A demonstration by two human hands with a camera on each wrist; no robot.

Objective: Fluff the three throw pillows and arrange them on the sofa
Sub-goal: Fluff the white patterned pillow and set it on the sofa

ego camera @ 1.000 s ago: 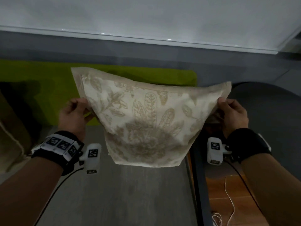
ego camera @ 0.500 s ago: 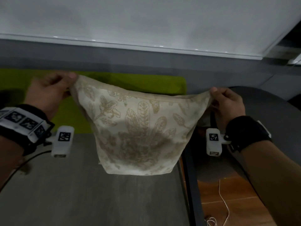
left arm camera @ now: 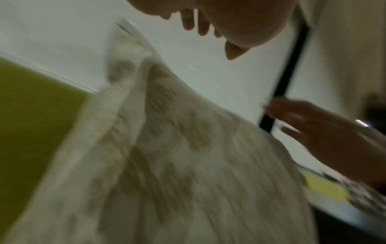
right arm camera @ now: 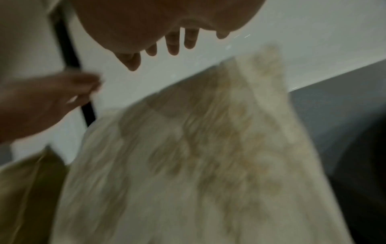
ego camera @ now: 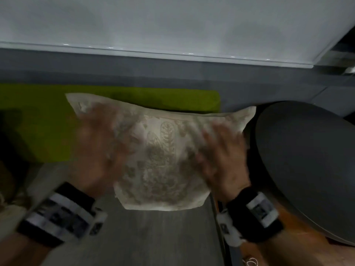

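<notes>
A cream throw pillow (ego camera: 161,150) with a tan leaf print stands on its lower edge on the grey sofa seat (ego camera: 134,237), leaning back against a green cushion (ego camera: 38,121). My left hand (ego camera: 99,148) and right hand (ego camera: 222,154) are spread open in front of its left and right halves, both blurred by motion. In the left wrist view the pillow (left arm camera: 177,165) fills the frame below my straight fingers (left arm camera: 200,21). The right wrist view shows the pillow (right arm camera: 208,156) with my fingers (right arm camera: 173,43) straight above it. Neither hand grips the fabric.
Part of another beige pillow (ego camera: 7,189) shows at the left edge. A dark grey rounded object (ego camera: 307,160) stands to the right of the sofa above the wooden floor (ego camera: 288,227). The grey sofa back (ego camera: 172,73) meets a white wall (ego camera: 172,25) behind.
Both hands have let go of the pillow's top corners and dropped in front of its face, open. The pillow has gone from hanging in the air to standing on the seat.
</notes>
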